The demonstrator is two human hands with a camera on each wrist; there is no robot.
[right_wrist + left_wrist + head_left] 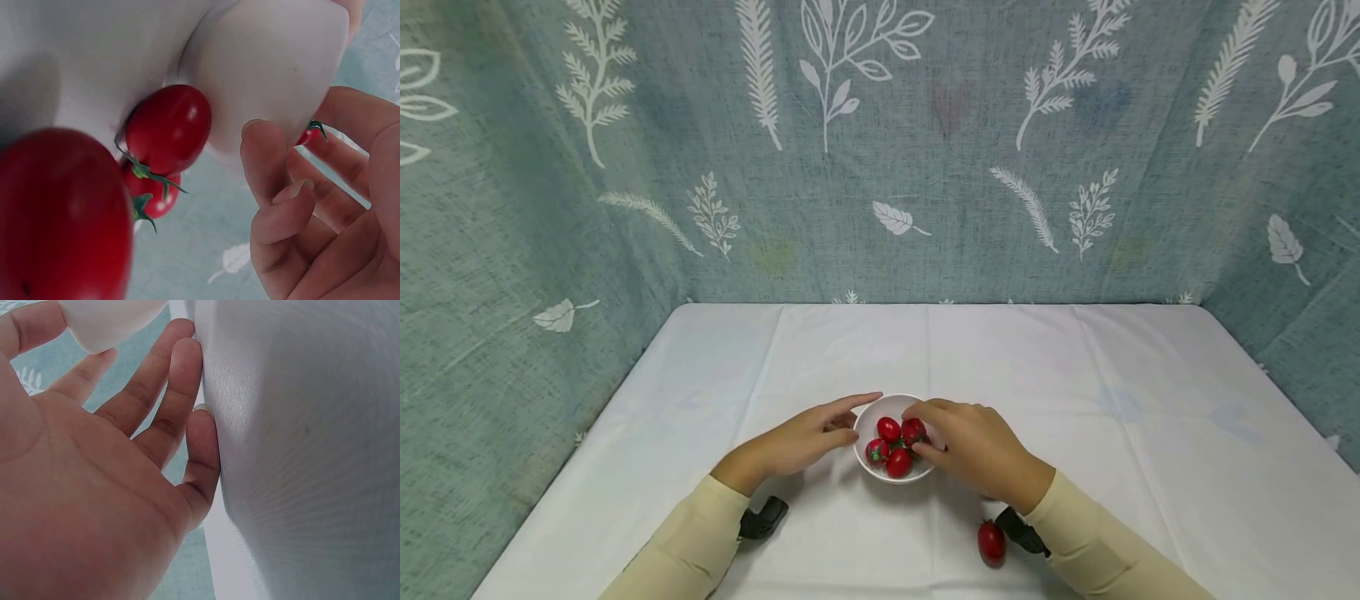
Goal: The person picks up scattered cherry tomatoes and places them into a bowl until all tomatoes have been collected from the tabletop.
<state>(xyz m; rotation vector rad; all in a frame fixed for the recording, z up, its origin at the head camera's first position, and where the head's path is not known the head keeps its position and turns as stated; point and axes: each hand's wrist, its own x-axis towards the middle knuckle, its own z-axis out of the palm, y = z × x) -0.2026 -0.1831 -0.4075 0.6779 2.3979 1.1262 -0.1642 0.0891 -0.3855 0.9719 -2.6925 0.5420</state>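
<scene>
While a loose cherry tomato lies on the white worktop nearest the person, just short of the white bowl and beside the right sleeve, both hands meet at that bowl. Left hand rests against the bowl's left side, its grip spread, fingers straight along the rim. Right hand reaches over the bowl's right rim, fingers curled, pinching 1 tomato among the 4 inside. Beyond the bowl hangs a leaf-patterned backdrop.
</scene>
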